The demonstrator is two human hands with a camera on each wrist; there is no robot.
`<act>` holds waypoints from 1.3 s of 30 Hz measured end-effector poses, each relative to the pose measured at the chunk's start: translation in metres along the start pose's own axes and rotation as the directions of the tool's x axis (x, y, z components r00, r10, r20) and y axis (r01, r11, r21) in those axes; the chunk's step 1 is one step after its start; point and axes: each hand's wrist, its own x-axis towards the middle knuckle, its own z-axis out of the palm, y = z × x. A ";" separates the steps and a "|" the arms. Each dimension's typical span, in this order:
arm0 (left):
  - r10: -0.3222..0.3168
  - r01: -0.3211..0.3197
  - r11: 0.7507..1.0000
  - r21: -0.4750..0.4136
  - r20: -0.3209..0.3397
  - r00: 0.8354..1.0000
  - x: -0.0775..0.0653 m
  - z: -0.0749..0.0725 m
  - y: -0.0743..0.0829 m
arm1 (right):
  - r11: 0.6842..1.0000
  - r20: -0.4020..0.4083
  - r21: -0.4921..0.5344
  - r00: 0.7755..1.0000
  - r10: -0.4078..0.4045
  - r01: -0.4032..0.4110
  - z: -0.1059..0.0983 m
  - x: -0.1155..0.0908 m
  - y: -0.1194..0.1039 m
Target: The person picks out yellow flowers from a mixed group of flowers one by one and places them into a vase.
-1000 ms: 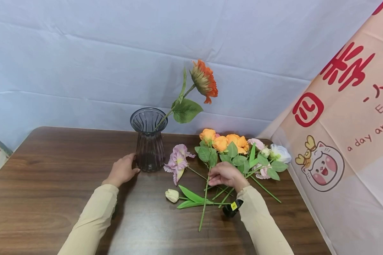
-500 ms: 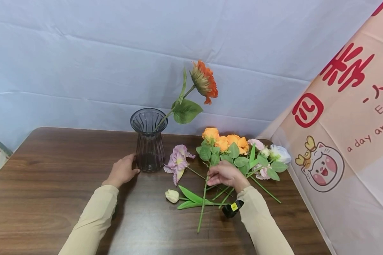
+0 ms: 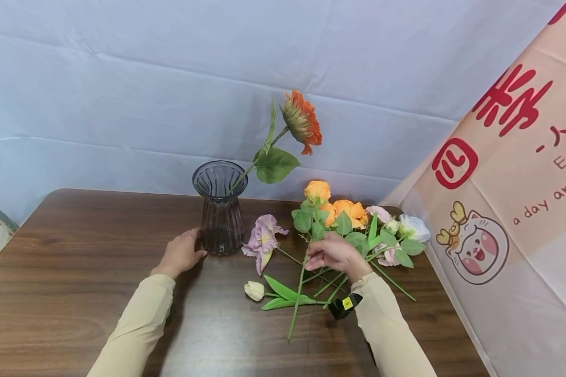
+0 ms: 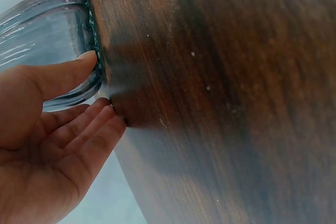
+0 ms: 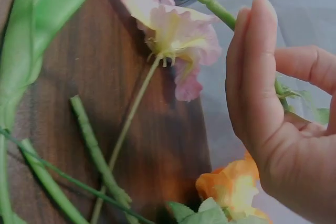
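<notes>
My right hand point(image 3: 335, 255) pinches the green stem point(image 5: 218, 11) of an orange rose point(image 3: 317, 191). Its bloom leans up toward the back of the table, and the bare stem end points toward the front. Beside the grey ribbed glass vase point(image 3: 221, 225), my left hand point(image 3: 180, 254) rests low at the left of its base. In the left wrist view the thumb point(image 4: 68, 74) lies against the glass and the other fingers are fairly straight. One large orange flower point(image 3: 304, 123) stands in the vase, tilted to the right.
On the brown table point(image 3: 99, 272) lie a purple flower point(image 3: 264, 238) right of the vase and a white tulip point(image 3: 254, 290) nearer the front. More orange roses point(image 3: 351, 210), a pale blue flower point(image 3: 414, 228) and pink ones are heaped at right. A white cloth point(image 3: 146, 104) hangs behind.
The orange rose in my right hand has risen and shifted slightly right at its bloom, while its stem end has swung a little left. My left hand and the vase stay put.
</notes>
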 end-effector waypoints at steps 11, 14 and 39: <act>-0.001 0.001 1.000 -0.002 -0.001 1.000 -0.001 0.001 -0.002 | 0.992 -0.018 0.109 0.998 -0.058 0.060 -0.003 -0.007 -0.009; 0.001 -0.001 1.000 -0.004 0.001 1.000 -0.002 0.000 -0.002 | 0.988 -0.029 0.136 0.997 -0.066 0.070 -0.003 -0.009 -0.009; 0.008 -0.008 1.000 -0.004 -0.002 1.000 0.000 0.000 -0.001 | 0.941 -0.075 0.317 0.992 -0.100 0.119 -0.014 -0.025 -0.019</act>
